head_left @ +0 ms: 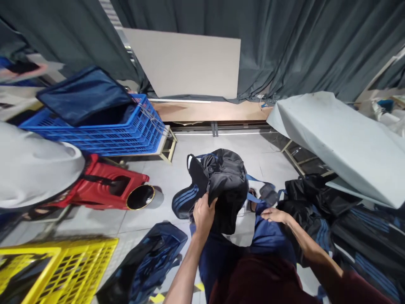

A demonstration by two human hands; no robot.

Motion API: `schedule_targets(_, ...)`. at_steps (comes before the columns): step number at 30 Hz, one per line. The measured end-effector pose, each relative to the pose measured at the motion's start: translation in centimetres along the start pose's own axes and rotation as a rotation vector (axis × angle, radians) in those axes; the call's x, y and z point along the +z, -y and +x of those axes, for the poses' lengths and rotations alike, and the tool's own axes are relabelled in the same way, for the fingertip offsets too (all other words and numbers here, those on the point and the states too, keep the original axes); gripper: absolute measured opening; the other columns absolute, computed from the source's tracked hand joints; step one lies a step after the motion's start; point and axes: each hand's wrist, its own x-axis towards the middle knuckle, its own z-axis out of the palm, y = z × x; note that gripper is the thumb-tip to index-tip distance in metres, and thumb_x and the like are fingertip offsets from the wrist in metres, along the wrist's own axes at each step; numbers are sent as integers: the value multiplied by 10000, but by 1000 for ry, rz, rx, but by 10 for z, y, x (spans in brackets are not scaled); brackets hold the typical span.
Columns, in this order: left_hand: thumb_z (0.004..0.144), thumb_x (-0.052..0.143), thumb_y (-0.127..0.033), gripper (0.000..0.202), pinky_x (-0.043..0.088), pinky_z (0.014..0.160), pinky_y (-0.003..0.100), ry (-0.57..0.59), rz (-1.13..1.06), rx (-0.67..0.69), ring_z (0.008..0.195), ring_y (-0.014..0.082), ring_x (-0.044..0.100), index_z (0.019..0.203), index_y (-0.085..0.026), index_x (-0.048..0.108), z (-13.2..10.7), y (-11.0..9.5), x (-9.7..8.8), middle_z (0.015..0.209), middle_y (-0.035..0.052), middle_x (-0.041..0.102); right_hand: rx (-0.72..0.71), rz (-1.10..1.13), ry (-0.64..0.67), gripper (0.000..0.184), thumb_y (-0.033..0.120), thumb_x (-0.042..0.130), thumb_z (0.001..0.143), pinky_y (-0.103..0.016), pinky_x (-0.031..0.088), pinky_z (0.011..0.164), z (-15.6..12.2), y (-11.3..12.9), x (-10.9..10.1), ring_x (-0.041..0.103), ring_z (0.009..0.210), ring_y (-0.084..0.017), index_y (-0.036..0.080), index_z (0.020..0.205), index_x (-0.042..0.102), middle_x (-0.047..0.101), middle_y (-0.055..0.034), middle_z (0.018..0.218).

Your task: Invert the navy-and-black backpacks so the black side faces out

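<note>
A black backpack (226,177) with blue stripes on one panel rests across my lap, between my knees. My left hand (204,213) is closed on its near edge, thumb on top and fingers partly hidden by the fabric. Blue straps (255,197) trail from the bag's right side toward my right knee. Over that knee, my right hand (276,215) has its fingers pressed together close to the straps; what they hold, if anything, I cannot make out.
Several black bags (319,223) with blue stripes are piled at my right. Blue crates (139,135) stand at the left, near a red stool (104,185) and a bin (145,198). Dark blue fabric pieces (152,257) lie beside a yellow crate (82,266). A person (38,164) is at far left.
</note>
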Motion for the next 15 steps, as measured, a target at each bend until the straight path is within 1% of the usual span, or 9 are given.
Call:
schedule_targets(2,1097,680,-434,344,565,923,386,13,19,-9,977,319,757,1254,-139,761,-2,-5,6,994,143,780,-55,-40,95,396,561,859,792,-394,610,749,-7,28,-23,690,742,-246,216,675,703,705,-84,739)
schedule_targets(3,1100,675,-417,320,557,915,379,28,32,-18,968,313,752,1226,-138,768,-2,-8,8,981,140,774,-135,-56,68,421,619,818,845,-398,623,828,-6,52,-34,717,816,-253,215,750,752,745,-86,816)
schedule_targets(4,1107,662,-394,292,548,907,372,46,48,-31,964,307,747,1207,-143,774,-3,-12,8,973,135,770,-267,-79,-20,471,682,737,925,-403,622,932,-3,81,-42,739,930,-261,217,876,800,784,-88,942)
schedule_targets(6,1123,627,-357,265,532,885,365,89,82,-45,962,302,738,1207,-156,778,-3,-20,7,974,124,768,-528,-108,-387,541,706,630,1045,-447,556,1162,12,148,-49,721,1260,-289,273,1321,798,778,-93,1380)
schedule_targets(7,1132,610,-352,272,527,875,366,106,99,-43,961,303,735,1219,-156,777,-4,-23,5,980,124,770,-607,-152,-498,642,703,657,1045,-465,497,1253,21,181,-46,650,1429,-303,305,1548,695,676,-94,1598)
schedule_targets(8,1140,594,-354,292,526,875,370,116,113,-32,970,307,733,1245,-148,773,-6,-26,3,997,129,775,-619,-229,-521,770,704,705,1022,-479,447,1306,31,211,-39,576,1536,-324,294,1665,600,587,-111,1705)
schedule_targets(11,1163,535,-364,379,535,904,385,102,151,11,1016,315,734,1338,-105,750,-13,-32,-2,1065,162,794,-470,-435,-461,850,747,760,977,-501,472,1272,59,271,-2,599,1510,-377,235,1642,628,562,-158,1718)
schedule_targets(13,1173,495,-354,409,548,932,390,85,161,22,1043,314,740,1354,-90,749,-18,-36,-4,1100,184,804,-466,-564,-475,688,741,725,1013,-490,512,1191,71,280,24,651,1420,-381,247,1491,741,661,-136,1611)
schedule_targets(15,1171,485,-350,424,563,954,391,94,147,23,1070,316,748,1360,-84,756,-20,-41,-4,1136,200,811,-548,-645,-545,499,668,667,1081,-448,521,1108,78,274,37,678,1348,-363,265,1341,806,757,-107,1467)
